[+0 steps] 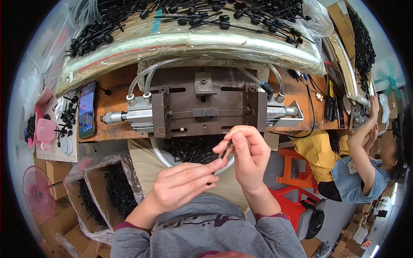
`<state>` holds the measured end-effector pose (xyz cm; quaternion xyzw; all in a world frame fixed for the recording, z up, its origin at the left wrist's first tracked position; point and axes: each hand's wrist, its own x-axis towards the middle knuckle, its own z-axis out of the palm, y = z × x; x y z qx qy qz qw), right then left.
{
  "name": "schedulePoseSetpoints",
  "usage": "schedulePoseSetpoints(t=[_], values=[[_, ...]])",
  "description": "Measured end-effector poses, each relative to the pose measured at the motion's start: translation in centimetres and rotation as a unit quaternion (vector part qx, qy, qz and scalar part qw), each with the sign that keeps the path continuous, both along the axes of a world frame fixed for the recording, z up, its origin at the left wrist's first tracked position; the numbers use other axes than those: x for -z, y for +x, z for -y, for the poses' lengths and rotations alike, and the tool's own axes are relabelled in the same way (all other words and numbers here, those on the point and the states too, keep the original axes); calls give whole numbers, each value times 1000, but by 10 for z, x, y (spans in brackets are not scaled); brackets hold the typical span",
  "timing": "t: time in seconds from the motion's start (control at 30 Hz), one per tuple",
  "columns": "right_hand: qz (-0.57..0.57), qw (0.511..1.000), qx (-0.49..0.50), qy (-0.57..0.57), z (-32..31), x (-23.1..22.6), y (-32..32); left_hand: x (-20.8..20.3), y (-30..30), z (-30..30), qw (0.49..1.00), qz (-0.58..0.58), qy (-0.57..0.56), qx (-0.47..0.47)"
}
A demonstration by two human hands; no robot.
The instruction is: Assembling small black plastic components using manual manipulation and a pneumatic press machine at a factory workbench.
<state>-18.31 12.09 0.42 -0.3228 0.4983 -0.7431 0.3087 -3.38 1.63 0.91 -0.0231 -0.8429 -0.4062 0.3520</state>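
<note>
In front of my body, a thin black rod (225,150) slants between my two hands. The fingertips of my right hand (250,161) pinch its upper part between thumb and fingers. My left hand (178,184) has its fingers closed along the lower part, and a small dark end shows below them. Just beyond my hands stands a dark metal fixture (191,124) with a small clamp block (205,112) in its middle. Silvery air cylinders (140,114) flank it, fed by clear hoses. My fingers cover much of the rod, so its full shape is hidden.
Black rod parts (193,150) lie in a heap below the fixture. More fill a plastic-lined box (118,189) at left and a wrapped ledge (189,41) behind. A phone (87,109) leans at left. Another person (359,172) works at right, near a red stool (288,202).
</note>
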Motion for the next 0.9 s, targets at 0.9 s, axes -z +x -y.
schedulePoseSetpoints(t=[0.9], values=[[41, 990, -12, 134, -5, -5, 7, 2, -15, 5, 987, 41, -74, -137]])
